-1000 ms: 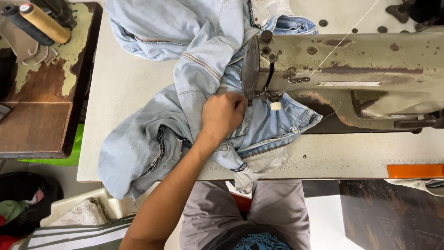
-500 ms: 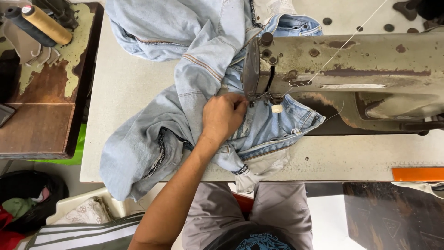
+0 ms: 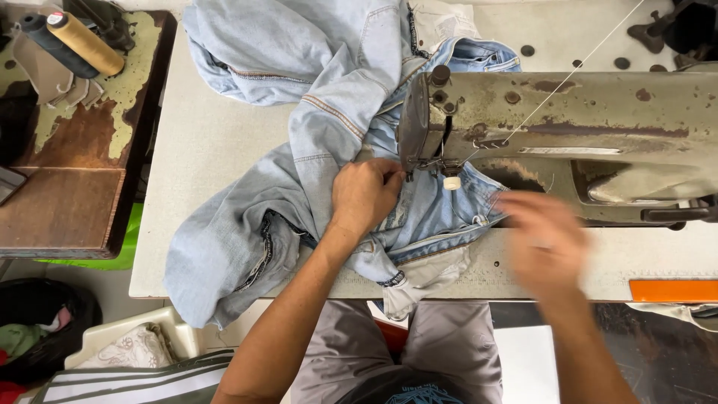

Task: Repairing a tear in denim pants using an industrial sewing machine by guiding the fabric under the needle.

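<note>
A pair of light blue jeans (image 3: 314, 112) lies bunched on the pale sewing table (image 3: 202, 150), its waistband under the head of a worn grey sewing machine (image 3: 568, 127). My left hand (image 3: 364, 196) presses and pinches the denim just left of the needle. My right hand (image 3: 542, 243) is blurred in motion over the table's front edge, right of the jeans, fingers apart and holding nothing.
A brown wooden side table (image 3: 67, 202) at the left carries two thread cones (image 3: 75, 41). Bins of cloth (image 3: 127, 348) sit on the floor at lower left. An orange strip (image 3: 673, 290) marks the table's front right edge. Small dark buttons (image 3: 576, 60) lie behind the machine.
My right hand has come into view at the right, moving fast over the table's front edge. My left hand stays on the denim by the needle.
</note>
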